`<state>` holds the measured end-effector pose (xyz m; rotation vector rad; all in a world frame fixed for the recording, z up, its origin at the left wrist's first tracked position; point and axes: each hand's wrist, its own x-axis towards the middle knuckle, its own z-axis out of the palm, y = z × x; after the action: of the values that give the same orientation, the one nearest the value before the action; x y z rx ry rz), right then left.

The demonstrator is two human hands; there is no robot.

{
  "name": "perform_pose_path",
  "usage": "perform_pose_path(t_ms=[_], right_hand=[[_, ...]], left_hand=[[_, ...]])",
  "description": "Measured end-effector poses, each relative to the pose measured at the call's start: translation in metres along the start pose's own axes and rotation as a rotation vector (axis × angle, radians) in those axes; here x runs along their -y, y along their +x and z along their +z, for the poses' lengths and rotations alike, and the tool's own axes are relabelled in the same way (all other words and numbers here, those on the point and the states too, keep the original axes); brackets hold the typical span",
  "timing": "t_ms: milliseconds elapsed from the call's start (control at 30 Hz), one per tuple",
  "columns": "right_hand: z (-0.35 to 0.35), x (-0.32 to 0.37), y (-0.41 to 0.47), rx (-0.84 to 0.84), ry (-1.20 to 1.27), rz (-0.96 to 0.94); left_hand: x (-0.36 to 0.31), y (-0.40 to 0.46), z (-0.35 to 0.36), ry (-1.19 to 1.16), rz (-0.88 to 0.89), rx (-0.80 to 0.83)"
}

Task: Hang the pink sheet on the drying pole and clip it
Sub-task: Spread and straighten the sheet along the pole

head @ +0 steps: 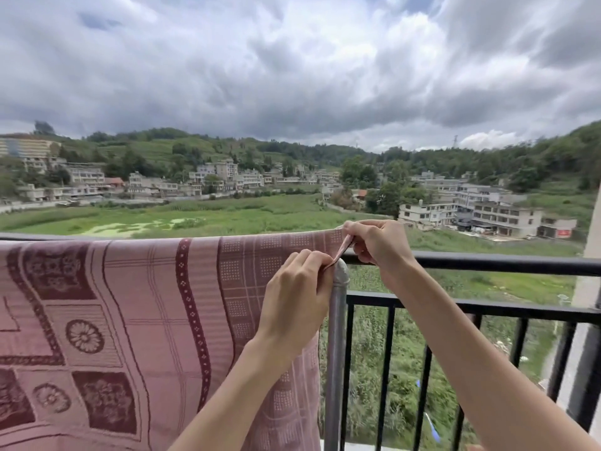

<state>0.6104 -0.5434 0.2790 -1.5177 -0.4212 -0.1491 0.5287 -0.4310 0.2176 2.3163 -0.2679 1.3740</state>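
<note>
The pink sheet [130, 320] was already draped over the drying pole [39, 236], hanging down its near side and covering most of the pole's length. Hanging was, in my judgement, largely done; clipping remained, and no clip was visible. My left hand [294, 299] pinched the sheet's right edge just beside the grey metal post [336, 336]. My right hand [377, 244] pinched the same edge higher up, at the top corner. The sheet's edge ended at the post. To the right lay the bare black balcony railing [487, 263], leaving open room for my right arm.
</note>
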Motion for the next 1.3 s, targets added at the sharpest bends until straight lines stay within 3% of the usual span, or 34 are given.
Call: perform_pose_path(t_ms=[267,400,667,867,1100,1233,1300], right_hand=[[-0.026,0.015,0.013,0.019,0.047,-0.184],[-0.036,0.012,0.006,0.111,0.134,-0.240],[-0.045,-0.061,-0.022,0.169,0.268,-0.017],[-0.043,-0.087,-0.035,0.331,0.106,0.017],[-0.044,-0.082,-0.035,0.297,0.146,-0.095],[-0.045,-0.089,-0.037,0.283,0.163,-0.080],[-0.047,-0.095,-0.036,0.286,0.157,-0.070]], left_hand=[[-0.039,0.024,0.017,0.007,-0.139,-0.082],[-0.048,0.016,0.021,0.035,-0.184,-0.151],[-0.039,-0.050,0.054,0.163,-0.260,-0.009],[-0.041,-0.068,0.066,0.175,-0.345,-0.062],[-0.052,-0.069,0.072,0.126,-0.294,-0.174],[-0.050,-0.080,0.093,0.344,-0.502,-0.051],[-0.048,-0.087,0.100,0.342,-0.553,-0.008]])
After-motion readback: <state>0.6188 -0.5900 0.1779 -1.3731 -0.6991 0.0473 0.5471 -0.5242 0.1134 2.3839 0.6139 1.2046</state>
